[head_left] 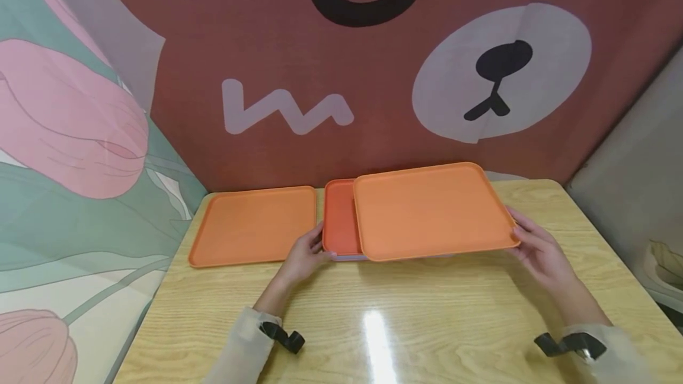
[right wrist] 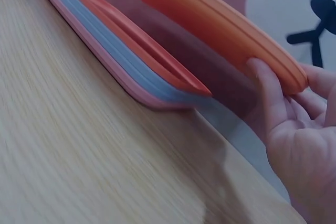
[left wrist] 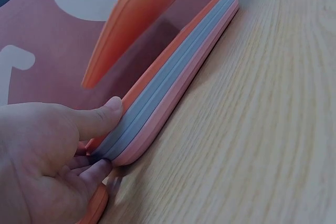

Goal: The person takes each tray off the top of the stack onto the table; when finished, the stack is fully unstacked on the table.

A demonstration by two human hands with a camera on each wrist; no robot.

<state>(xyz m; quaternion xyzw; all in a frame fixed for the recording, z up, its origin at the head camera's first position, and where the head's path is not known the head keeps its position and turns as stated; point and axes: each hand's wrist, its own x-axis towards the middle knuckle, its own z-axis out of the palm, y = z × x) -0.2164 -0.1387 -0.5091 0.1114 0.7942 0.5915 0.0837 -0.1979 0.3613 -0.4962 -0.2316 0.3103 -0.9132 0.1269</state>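
Note:
My right hand [head_left: 541, 253] grips the right edge of a light orange tray [head_left: 427, 212], holding it raised and tilted above a stack. In the right wrist view my thumb lies against the raised tray's edge, and the other fingers are partly hidden. On top of the stack is a red-orange tray [head_left: 339, 218], with blue-grey trays [left wrist: 144, 103] and a pink tray [left wrist: 153, 124] beneath. At the stack's front left corner, my left hand [head_left: 304, 259] pinches the stacked edges, thumb on the side and fingers curled under the corner.
Left of the stack, another orange tray [head_left: 256, 224] lies flat on the wooden table [head_left: 453, 319]. Behind the table's far edge rises a wall covering [head_left: 267, 153] with a brown bear face. A patterned panel [head_left: 80, 212] stands along the left side.

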